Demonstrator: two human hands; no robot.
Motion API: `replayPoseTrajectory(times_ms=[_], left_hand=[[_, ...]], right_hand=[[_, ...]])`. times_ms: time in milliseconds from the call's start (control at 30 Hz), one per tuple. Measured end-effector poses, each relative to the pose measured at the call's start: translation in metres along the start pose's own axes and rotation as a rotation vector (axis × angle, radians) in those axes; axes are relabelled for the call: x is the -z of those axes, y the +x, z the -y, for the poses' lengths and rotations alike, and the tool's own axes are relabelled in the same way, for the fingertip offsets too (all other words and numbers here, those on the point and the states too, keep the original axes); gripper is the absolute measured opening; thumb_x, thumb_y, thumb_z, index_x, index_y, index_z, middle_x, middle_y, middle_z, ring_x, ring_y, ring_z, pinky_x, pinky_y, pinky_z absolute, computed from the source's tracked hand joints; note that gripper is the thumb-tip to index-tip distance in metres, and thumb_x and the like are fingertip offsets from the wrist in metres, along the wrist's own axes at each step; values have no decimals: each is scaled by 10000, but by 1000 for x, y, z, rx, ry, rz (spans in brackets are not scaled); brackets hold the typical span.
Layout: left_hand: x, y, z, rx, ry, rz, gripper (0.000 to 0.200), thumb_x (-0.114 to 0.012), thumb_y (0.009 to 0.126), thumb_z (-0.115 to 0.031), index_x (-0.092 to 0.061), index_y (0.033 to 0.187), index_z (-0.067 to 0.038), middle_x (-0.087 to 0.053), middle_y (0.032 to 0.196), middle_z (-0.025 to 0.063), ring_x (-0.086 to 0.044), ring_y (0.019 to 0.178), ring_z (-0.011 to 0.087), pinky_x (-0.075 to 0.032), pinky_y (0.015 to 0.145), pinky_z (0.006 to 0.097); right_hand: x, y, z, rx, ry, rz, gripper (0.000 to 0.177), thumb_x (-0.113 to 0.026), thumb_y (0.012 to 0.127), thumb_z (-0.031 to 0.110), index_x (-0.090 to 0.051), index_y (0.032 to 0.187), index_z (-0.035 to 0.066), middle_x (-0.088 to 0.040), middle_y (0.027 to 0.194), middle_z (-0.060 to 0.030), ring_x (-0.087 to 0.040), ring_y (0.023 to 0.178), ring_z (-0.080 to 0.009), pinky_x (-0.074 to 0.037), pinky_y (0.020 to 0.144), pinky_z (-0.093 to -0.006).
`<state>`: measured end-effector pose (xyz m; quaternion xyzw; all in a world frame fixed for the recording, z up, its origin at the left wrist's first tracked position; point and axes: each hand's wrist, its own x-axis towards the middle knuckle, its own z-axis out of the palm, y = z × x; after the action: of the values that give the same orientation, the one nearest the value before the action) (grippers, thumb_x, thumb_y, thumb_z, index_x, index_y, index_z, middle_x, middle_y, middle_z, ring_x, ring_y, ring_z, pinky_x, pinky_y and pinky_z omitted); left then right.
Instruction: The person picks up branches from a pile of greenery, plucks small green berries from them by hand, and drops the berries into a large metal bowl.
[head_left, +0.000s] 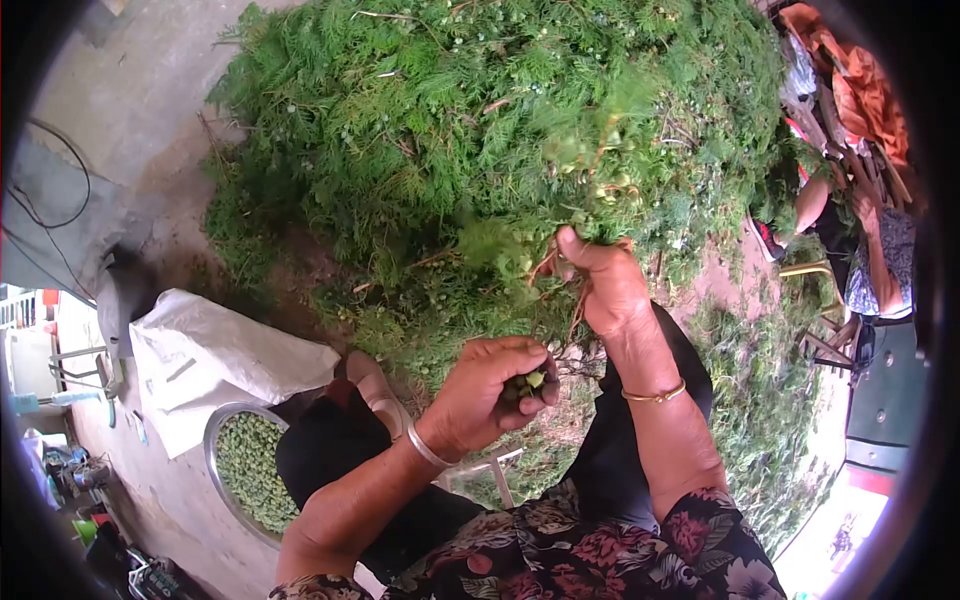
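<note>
My left hand [488,392], with a silver bangle at its wrist, is curled round several small green cones [530,382]. Up and to the right, my right hand [608,285] is closed on the brown stems of a conifer sprig [610,192]. The sprig's leafy end points away from me and is partly blurred. Both hands are above my lap, at the near edge of a big heap of green conifer branches [420,130]. Some thin stems hang between the two hands.
A round metal basin [212,452] full of green cones stands at my left, beside a white sack [215,350]. Loose greenery [745,400] covers the floor at right. Another person's arm [875,250] shows at far right, near orange cloth [850,70]. Black cables [75,170] lie at left.
</note>
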<state>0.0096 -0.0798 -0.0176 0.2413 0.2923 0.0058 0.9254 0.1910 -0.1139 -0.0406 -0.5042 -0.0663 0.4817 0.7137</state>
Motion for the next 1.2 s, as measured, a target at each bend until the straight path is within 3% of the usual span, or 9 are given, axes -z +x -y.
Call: replayPoseTrajectory(times_ms=[67,233,533,600,667,733,767,933,1200], left_hand=[[9,5,2,-78,-81,-42,220,-477,905,-167,-561,887,36,-592,751,177,-504,524,153,-351,378,210],[16,8,-17,-287,-62,-84,251,-517,927,-245,-585,918,-4,-605,802,161,-560,654,177,-391,427,213],[15,12,-37,-502,128,-277,169,-651,840,-120,-633,943,12,-567,702,38,-465,568,60,-329,444,179],[11,11,-41,-481,616,-208,144,-645,828,-88,-648,917,25,-566,655,19,-434,515,37,-324,442,177],[9,16,-38,-515,731,-192,127,-641,811,-51,-656,903,34,-566,630,10,-412,482,25,-320,440,176],[14,21,-33,-642,892,-165,109,-629,829,-75,-639,857,30,-563,632,29,-418,489,35,-313,423,188],[13,18,-32,-639,891,-164,109,-629,829,-75,-639,857,30,-563,632,29,-418,489,35,-313,423,188],[23,4,-36,-425,85,-275,128,-586,863,-105,-582,807,11,-561,663,78,-441,508,91,-310,403,213],[23,21,-17,-327,120,-293,159,-671,799,-85,-637,933,-9,-606,737,51,-518,601,95,-367,466,220]], right_hand=[[0,-4,5,-4,-9,-16,132,-649,843,97,-589,808,-15,-539,666,-55,-459,595,-163,-470,691,-344],[3,-5,7,-25,-71,104,226,-647,851,191,-592,743,0,-483,591,-39,-469,602,-190,-423,690,-344],[-6,-16,11,-113,-158,71,218,-708,797,171,-635,801,-34,-583,665,-61,-477,592,-156,-391,631,-292],[-5,-14,8,-140,-166,60,208,-717,788,154,-636,812,-36,-598,684,-62,-479,595,-150,-374,600,-277],[1,-7,1,-180,-113,-15,220,-763,729,26,-582,850,3,-628,770,-84,-549,641,-165,-422,556,-288],[3,-5,3,-179,-118,29,196,-746,748,28,-580,848,-1,-622,766,-77,-541,634,-158,-417,551,-281],[3,-6,4,-178,-121,74,173,-728,767,30,-577,846,-6,-616,762,-70,-532,627,-151,-412,545,-274],[14,3,10,-53,75,-12,128,-637,862,143,-577,882,31,-498,649,4,-474,591,-123,-457,623,-293],[3,-6,11,-193,175,21,216,-628,879,229,-578,884,19,-465,633,0,-494,618,-171,-490,724,-372]])
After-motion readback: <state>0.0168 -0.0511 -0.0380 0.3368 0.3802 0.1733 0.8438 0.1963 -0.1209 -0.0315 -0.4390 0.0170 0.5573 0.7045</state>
